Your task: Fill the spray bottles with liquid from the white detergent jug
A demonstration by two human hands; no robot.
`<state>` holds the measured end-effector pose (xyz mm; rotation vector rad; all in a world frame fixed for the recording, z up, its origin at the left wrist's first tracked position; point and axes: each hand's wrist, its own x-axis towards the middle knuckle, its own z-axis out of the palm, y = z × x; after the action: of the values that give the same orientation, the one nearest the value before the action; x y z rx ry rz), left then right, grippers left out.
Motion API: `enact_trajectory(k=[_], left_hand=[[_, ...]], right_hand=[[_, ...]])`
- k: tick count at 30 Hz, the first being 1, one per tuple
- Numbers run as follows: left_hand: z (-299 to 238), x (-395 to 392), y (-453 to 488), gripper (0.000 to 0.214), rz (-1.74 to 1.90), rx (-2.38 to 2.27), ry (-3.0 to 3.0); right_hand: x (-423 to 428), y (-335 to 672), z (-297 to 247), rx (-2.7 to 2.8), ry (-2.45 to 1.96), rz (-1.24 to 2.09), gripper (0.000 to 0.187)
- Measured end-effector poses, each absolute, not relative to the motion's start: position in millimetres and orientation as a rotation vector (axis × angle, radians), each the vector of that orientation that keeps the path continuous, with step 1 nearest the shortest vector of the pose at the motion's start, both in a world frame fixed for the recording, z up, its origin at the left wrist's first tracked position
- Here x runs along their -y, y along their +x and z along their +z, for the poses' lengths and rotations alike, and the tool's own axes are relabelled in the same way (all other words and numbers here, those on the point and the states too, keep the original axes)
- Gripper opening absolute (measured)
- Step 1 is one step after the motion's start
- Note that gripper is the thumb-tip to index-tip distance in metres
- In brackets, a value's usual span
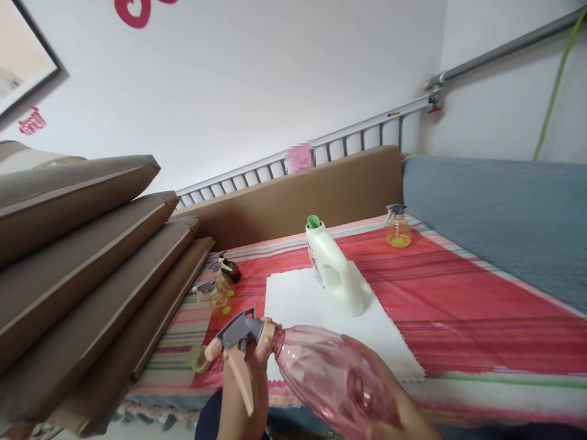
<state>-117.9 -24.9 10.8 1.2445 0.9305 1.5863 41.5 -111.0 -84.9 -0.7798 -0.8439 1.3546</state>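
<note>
A see-through pink spray bottle (323,373) lies tilted across the front, its grey and peach spray head (241,333) pointing left. My left hand (259,370) is closed around the collar where head and neck meet. Around the far side and base of the bottle wraps my right hand (403,403), partly hidden by the body. No liquid can be made out inside. Just beyond, a pale green detergent jug (337,269) stands on a white mat (288,299), its green spout uncovered. Left of my left hand is a pale green cap (197,359).
Several small spray bottles (220,296) stand at the left, beside stacked brown cushions (92,263). Another spray bottle (398,229) with yellow liquid is at the back right. A striped red cloth (440,293) covers the surface; a brown panel (293,201) and radiator (358,143) border the back.
</note>
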Motion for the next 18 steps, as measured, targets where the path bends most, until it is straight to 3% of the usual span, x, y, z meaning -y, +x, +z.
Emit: enact_trajectory(k=[3, 6, 8, 13, 18], left_hand=[[8.2, 26.0, -119.2, 0.032, 1.532, -0.9, 1.242], [3.1, 27.5, -121.0, 0.029, 1.57, -0.873, 1.209], [0.7, 28.8, -123.6, 0.028, 1.597, -0.86, 1.195], [3.3, 28.5, -133.0, 0.025, 1.601, -0.924, 1.226], [10.3, 27.1, -135.5, 0.027, 1.454, -0.868, 1.214]], right_hand=[[108.9, 41.0, -83.4, 0.55, -0.682, 1.723, 0.077], [110.9, 37.5, -77.1, 0.279, -0.629, 1.866, 0.06], [111.5, 33.8, -73.6, 0.288, -0.601, 1.887, 0.062], [107.5, 27.3, -77.3, 0.58, -0.508, 1.821, 0.088], [106.5, 27.5, -82.3, 0.601, -0.492, 1.846, 0.068]])
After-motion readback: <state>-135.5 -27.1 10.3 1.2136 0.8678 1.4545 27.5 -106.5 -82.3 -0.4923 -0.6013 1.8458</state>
